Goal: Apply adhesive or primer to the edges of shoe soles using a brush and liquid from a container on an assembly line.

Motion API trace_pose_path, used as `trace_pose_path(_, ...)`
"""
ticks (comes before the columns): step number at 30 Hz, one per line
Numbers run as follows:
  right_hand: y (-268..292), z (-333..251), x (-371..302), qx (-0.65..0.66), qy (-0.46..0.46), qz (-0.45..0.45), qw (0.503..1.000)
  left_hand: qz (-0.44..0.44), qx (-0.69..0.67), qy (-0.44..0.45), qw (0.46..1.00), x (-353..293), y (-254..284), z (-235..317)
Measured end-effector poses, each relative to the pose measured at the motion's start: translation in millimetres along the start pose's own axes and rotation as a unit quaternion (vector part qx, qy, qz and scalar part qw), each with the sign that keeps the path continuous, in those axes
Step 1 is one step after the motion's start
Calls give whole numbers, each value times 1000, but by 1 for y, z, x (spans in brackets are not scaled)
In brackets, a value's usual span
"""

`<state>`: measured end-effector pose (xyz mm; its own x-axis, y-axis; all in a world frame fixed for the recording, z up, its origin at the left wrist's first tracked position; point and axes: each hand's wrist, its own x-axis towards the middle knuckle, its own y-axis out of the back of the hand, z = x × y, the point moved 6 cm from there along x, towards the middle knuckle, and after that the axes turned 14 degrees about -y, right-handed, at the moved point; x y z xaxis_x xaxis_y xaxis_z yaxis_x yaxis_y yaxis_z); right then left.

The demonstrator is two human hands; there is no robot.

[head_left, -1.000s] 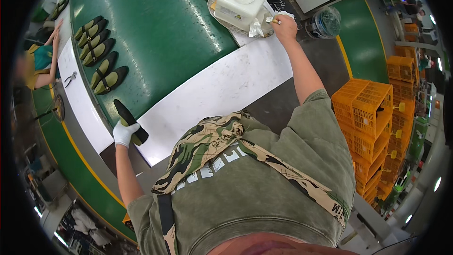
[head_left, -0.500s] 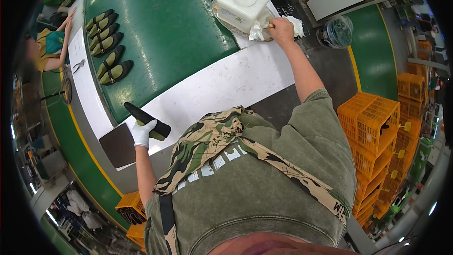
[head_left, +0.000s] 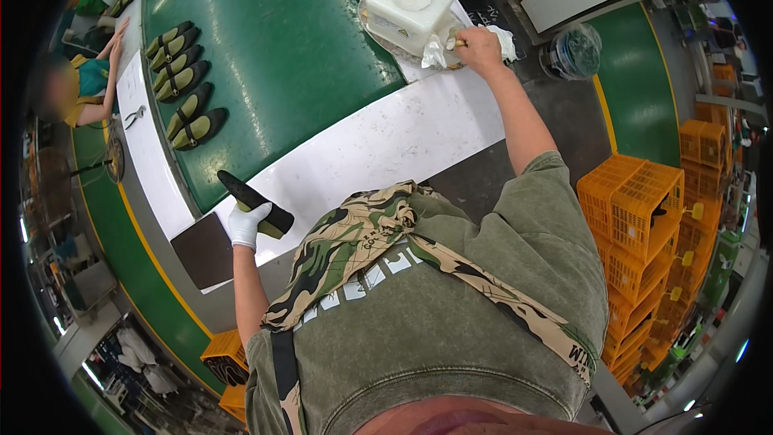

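My left hand (head_left: 246, 226), in a white glove, is closed around a dark shoe (head_left: 269, 214) with an olive-green lining, held tilted over the near white edge of the bench. At the far right, my bare right hand (head_left: 480, 50) grips a short wooden handle (head_left: 460, 43); the tool's other end is hidden. That hand is beside a white plastic container (head_left: 412, 2), which sits in a clear wrap or tray with crumpled white material (head_left: 433, 52) at its near corner. Several dark shoes with olive insides (head_left: 190, 80) lie in a row on the green belt surface (head_left: 298, 72).
A dark brown board (head_left: 201, 251) lies at the bench's left corner. Pliers (head_left: 134, 117) rest on the left white ledge, near a co-worker's arms (head_left: 109, 72). Orange crates (head_left: 628, 193) are stacked at my right. A plastic-covered bucket (head_left: 573, 52) stands beyond the bench.
The shoe in my left hand has shifted slightly to the right. My right hand stays by the container on the same handle. The co-worker's head has come further into view.
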<state>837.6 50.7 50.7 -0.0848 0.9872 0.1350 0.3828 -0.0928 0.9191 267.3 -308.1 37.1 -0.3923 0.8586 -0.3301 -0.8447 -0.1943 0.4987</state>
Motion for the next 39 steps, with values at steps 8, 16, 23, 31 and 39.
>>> trace_pose_path(8, 15, -12, -29, -94, 69, 64, 991, 6, -15, -9, 1000, 8, 1, 4)
trace_pose_path(16, 32, 0, -40, -17, 2, 95, 995, 12, -6, 0, 1000, 16, 1, 17)
trace_pose_path(23, -6, 71, -29, 203, -380, -11, 902, 16, -67, -44, 997, 25, -11, 45)
trace_pose_path(31, -5, 105, -40, 305, -439, 10, 845, 23, -94, -65, 993, 23, -23, 90)
trace_pose_path(39, -14, 111, -31, 114, -352, 14, 929, -2, -183, -143, 973, 24, -48, 145)
